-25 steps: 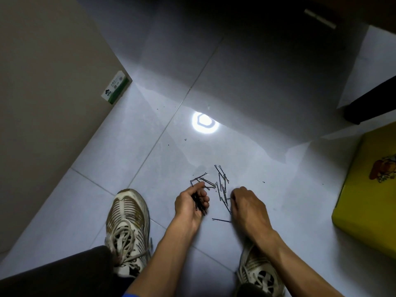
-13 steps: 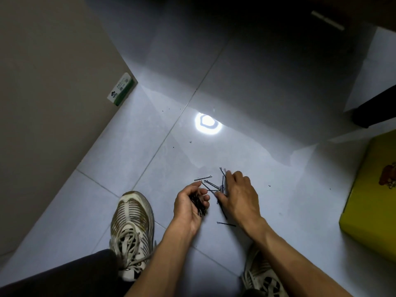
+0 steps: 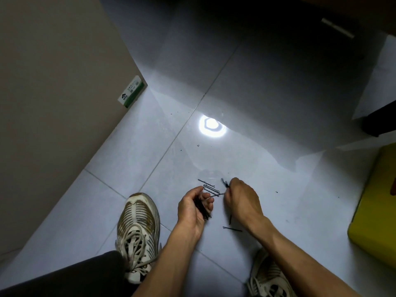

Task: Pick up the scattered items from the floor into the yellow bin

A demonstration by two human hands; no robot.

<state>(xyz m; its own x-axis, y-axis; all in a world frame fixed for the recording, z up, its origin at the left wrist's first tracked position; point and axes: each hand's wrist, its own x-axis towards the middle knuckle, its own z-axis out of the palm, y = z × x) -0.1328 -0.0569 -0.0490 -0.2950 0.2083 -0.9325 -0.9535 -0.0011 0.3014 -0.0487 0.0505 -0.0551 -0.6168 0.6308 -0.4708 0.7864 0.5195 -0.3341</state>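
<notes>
The left hand (image 3: pixel 192 205) is curled around a bundle of black hairpins (image 3: pixel 202 209), its fingers wrapped over them so the dark ends stick out below the palm. Just beside it, the right hand (image 3: pixel 241 199) pinches a few more pins (image 3: pixel 225 183) between thumb and fingertips, their tips poking up past the knuckles. One long pin runs from the right hand's grip toward the left hand's fingers.

Between and just beyond the two hands, a small cluster of loose hairpins (image 3: pixel 211 188) lies on the floor (image 3: pixel 150 168), roughly parallel to one another. Nearer the person, a single pin (image 3: pixel 232 229) lies flat under the right wrist, and another short one (image 3: pixel 230 219) shows just beside that wrist.

The yellow bin (image 3: pixel 377 211) stands at the right edge of the view, well apart from the hands and partly cut off by the frame.

A worn striped sneaker (image 3: pixel 139 232) sits left of the left forearm, and a second sneaker (image 3: pixel 270 277) shows beneath the right forearm. A bright lamp reflection (image 3: pixel 212 126) glares off the pale tiles beyond the pins. A beige panel (image 3: pixel 53 103) rises on the left, with a green-and-white label (image 3: pixel 130 94) at its corner.
</notes>
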